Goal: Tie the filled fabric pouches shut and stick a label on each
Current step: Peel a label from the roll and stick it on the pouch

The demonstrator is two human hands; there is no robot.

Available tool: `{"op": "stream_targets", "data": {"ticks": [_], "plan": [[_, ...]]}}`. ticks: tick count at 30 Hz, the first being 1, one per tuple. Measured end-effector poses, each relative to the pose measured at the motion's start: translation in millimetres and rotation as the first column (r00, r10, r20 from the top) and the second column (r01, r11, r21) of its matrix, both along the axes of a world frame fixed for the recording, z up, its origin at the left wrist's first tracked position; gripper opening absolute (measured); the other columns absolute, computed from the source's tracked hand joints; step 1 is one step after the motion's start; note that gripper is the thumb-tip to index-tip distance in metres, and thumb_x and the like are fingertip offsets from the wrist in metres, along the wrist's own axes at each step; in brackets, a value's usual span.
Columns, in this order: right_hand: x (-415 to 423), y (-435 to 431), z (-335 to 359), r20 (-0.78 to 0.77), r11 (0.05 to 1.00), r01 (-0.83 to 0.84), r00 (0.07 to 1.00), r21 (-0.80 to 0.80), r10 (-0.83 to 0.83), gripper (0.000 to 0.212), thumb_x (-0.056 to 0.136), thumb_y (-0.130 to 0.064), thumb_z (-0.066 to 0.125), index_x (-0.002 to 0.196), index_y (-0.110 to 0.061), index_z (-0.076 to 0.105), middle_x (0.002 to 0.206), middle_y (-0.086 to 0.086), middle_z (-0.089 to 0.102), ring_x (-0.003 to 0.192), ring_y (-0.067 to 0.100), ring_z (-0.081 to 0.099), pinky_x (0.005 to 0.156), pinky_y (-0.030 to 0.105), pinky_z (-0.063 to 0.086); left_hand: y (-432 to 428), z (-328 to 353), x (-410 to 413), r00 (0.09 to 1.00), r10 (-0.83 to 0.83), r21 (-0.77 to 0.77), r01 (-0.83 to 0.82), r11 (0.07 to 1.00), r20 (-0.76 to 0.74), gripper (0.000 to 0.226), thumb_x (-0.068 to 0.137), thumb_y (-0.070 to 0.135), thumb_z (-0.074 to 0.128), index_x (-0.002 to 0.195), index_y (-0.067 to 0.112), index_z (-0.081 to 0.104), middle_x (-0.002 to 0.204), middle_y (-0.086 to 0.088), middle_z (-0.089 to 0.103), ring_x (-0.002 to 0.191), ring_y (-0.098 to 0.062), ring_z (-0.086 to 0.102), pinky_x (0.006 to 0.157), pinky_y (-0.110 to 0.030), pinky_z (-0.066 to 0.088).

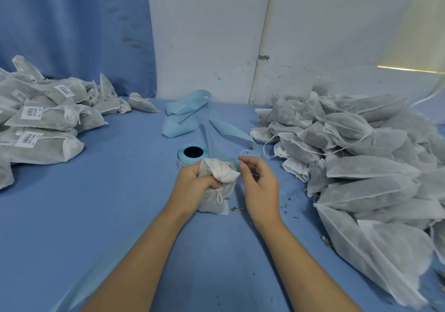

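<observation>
One white pouch [216, 186] stands in the middle, full of grey-green stuff, its top all bunched up. The left hand [195, 181] grips its neck & the right hand [257, 179] pinches its thin white string [243, 152], which pokes up past the fingers. Just behind sits the blue label roll [192, 153], w/ a long blue strip [185, 116] trailing back. Labelled pouches [48, 119] are piled far left; a bigger pile of plain pouches [361, 155], no labels, lies right

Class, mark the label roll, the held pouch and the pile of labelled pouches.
label roll [181, 153]: head view, blue rim.
held pouch [222, 170]: head view, gathered top.
pile of labelled pouches [55, 119]: head view, a middle pouch's fabric.
</observation>
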State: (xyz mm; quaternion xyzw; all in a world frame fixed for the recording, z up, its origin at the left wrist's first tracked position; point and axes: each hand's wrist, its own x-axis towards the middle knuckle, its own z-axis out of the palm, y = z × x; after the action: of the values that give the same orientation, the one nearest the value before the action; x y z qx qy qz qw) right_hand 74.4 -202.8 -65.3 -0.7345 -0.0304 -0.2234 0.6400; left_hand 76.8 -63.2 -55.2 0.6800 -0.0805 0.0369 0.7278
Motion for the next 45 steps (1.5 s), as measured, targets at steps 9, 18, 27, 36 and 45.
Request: {"op": "stream_targets", "data": {"ticks": [9, 18, 27, 36, 45], "plan": [[2.1, -6.9, 1.3, 0.030, 0.966, 0.221, 0.973, 0.133, -0.227, 0.019, 0.095, -0.015, 0.057, 0.089, -0.030, 0.067, 0.089, -0.010, 0.065, 0.077, -0.004, 0.057, 0.070, 0.007, 0.042, 1.5, -5.7, 8.3, 0.993, 0.113, -0.049, -0.114, 0.992, -0.030, 0.027, 0.079, -0.003, 0.065, 0.091, 0.020, 0.071, 0.079, 0.018, 0.071, 0.077, -0.003, 0.065, 0.064, -0.010, 0.049], [-2.9, 0.5, 6.3, -0.011, 0.968, 0.142, 0.990, 0.207, -0.143, 0.020, 0.091, -0.007, 0.060, 0.093, -0.026, 0.065, 0.085, -0.012, 0.066, 0.076, -0.007, 0.058, 0.071, 0.008, 0.042, 6.3, -5.1, 10.7, 0.984, 0.165, -0.246, -0.176, 0.953, -0.064, 0.027, 0.082, 0.008, 0.071, 0.101, 0.026, 0.068, 0.104, 0.007, 0.073, 0.102, -0.012, 0.067, 0.087, -0.025, 0.051], [-8.5, 8.6, 5.0, 0.164, 0.969, -0.247, 0.956, 0.014, 0.241, 0.074, 0.075, 0.005, 0.042, 0.133, -0.040, 0.035, 0.070, -0.001, 0.048, 0.070, 0.007, 0.045, 0.084, 0.016, 0.040, 8.9, -4.6, 12.1, 0.998, 0.058, -0.263, -0.064, 0.963, -0.028, 0.036, 0.082, 0.000, 0.067, 0.108, 0.025, 0.068, 0.107, 0.007, 0.072, 0.103, -0.010, 0.066, 0.088, -0.022, 0.052], [-7.4, 8.4, -0.3, 0.114, 0.924, -0.255, 0.948, -0.286, 0.296, 0.079, 0.081, -0.004, 0.042, 0.139, -0.055, 0.022, 0.074, -0.011, 0.051, 0.080, 0.011, 0.051, 0.088, 0.019, 0.041, 8.7, -3.8, 11.8, 0.997, -0.071, -0.292, 0.070, 0.954, 0.007, 0.047, 0.079, -0.001, 0.068, 0.112, 0.032, 0.066, 0.109, 0.004, 0.072, 0.102, -0.010, 0.067, 0.078, -0.019, 0.053], [-10.3, 11.5, -2.0, 0.209, 0.841, -0.076, 0.953, -0.536, 0.220, 0.080, 0.085, -0.025, 0.051, 0.132, -0.073, 0.007, 0.086, -0.018, 0.050, 0.093, 0.006, 0.046, 0.085, 0.022, 0.040, 7.2, -1.9, 9.8, 0.990, -0.131, -0.385, 0.101, 0.918, -0.054, 0.042, 0.075, 0.014, 0.071, 0.113, 0.031, 0.066, 0.111, -0.002, 0.071, 0.096, -0.016, 0.069, 0.068, -0.026, 0.056]]}}
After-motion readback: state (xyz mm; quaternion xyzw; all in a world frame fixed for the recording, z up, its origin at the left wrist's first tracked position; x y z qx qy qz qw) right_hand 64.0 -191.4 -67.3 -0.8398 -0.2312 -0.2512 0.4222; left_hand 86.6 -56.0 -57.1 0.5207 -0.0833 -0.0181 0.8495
